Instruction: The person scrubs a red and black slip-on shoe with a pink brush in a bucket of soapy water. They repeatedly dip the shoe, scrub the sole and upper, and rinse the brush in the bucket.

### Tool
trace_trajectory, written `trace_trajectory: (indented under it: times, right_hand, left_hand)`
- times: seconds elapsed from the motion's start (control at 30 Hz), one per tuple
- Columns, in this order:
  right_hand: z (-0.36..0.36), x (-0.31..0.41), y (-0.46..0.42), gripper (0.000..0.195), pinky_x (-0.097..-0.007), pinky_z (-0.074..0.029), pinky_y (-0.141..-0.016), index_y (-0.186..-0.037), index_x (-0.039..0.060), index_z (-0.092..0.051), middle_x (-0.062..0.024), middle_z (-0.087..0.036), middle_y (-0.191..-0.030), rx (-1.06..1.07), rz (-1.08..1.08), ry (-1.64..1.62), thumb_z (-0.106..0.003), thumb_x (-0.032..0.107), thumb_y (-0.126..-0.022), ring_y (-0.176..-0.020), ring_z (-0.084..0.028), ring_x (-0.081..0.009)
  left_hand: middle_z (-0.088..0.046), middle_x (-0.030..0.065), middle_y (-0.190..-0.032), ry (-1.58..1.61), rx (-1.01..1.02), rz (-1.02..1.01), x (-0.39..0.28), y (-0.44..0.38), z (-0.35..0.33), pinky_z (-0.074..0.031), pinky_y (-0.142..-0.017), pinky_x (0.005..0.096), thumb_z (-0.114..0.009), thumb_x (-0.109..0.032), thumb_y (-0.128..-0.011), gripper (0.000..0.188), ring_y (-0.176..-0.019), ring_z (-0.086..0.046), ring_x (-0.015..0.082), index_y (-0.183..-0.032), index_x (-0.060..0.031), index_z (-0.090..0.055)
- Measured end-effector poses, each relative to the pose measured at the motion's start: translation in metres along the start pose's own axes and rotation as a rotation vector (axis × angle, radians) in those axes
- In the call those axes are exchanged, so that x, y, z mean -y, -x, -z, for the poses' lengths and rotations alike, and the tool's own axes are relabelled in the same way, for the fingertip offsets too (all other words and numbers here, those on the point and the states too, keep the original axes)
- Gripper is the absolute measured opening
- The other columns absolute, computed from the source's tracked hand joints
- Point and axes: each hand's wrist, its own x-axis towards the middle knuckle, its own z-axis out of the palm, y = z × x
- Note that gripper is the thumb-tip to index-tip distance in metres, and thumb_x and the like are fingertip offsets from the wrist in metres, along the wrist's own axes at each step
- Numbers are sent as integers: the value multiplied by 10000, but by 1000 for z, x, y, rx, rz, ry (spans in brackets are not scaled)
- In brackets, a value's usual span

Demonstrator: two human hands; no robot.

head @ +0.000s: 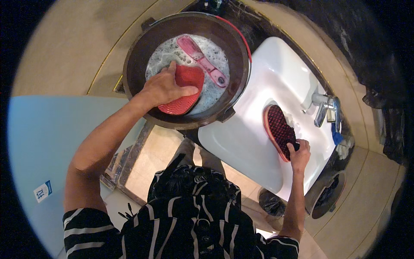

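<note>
My left hand (161,87) grips a shoe by its red sole (189,77), which faces up and shows a wavy tread. That shoe is inside a dark brown bucket (137,55), at the suds; its upper is hidden beneath the sole. Beside it in the foamy water (213,51) floats a pink-handled scrubbing brush (194,53), its bristles out of sight. Over the white washbasin (226,155), my right hand (300,155) holds a black-and-red woven shoe (278,129) at the heel end. This shoe lies tilted, with its pale red sole edge towards the left.
A chrome faucet (323,110) stands at the basin's right edge, with a blue item (337,137) near it. The bucket's red-sleeved handle (236,30) rests along its rim. A lined bin (271,202) is below the basin. A blue panel (42,139) borders the left side.
</note>
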Motion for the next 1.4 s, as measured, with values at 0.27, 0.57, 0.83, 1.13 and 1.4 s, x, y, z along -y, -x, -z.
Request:
trace_trajectory:
  times: [0.27,0.57,0.83,1.13,1.4]
  right_hand:
    - [40,212,-91,238,-363,-467,-714,-936,-19,-572,-163,-587,-905,52,559,-667,-644,105,-745,-800,-587,-305]
    - [15,317,-134,349,-429,-474,-724,-1012,22,-523,-171,-626,-861,399,808,328,-606,259,-770,-805,-620,-323]
    - [-70,309,-169,577,-434,-450,-812,-1326,96,-299,-226,-599,-986,691,635,36,-531,240,-817,-917,-578,-375]
    - [-84,303,-171,371,-438,-422,-844,-1145,37,-480,-252,-570,-1018,726,542,-190,-520,215,-822,-973,-545,-385]
    - [7,287,-109,442,-441,-433,-813,-1230,18,-423,-265,-581,-939,784,553,-394,-492,247,-859,-904,-559,-409]
  left_hand:
    - [-506,285,-1150,158,12,19,10,-3,-3,-389,-931,353,-651,-662,-554,1148,-1095,-504,341,-1326,80,-238]
    - [-542,286,-1083,204,43,-24,16,-3,-8,-404,-910,377,-673,-607,-585,1040,-1053,-527,358,-1278,76,-306]
    - [-582,244,-1023,497,27,-42,23,-15,-20,-454,-855,391,-712,-474,-645,840,-968,-582,339,-1223,40,-383]
    - [-615,152,-1032,1324,552,533,35,-30,-8,-505,-811,415,-647,-303,-768,475,-879,-627,266,-1115,-6,-515]
    - [-611,170,-1021,1654,620,435,39,-19,7,-516,-786,431,-592,-203,-791,378,-876,-623,294,-1093,12,-517]
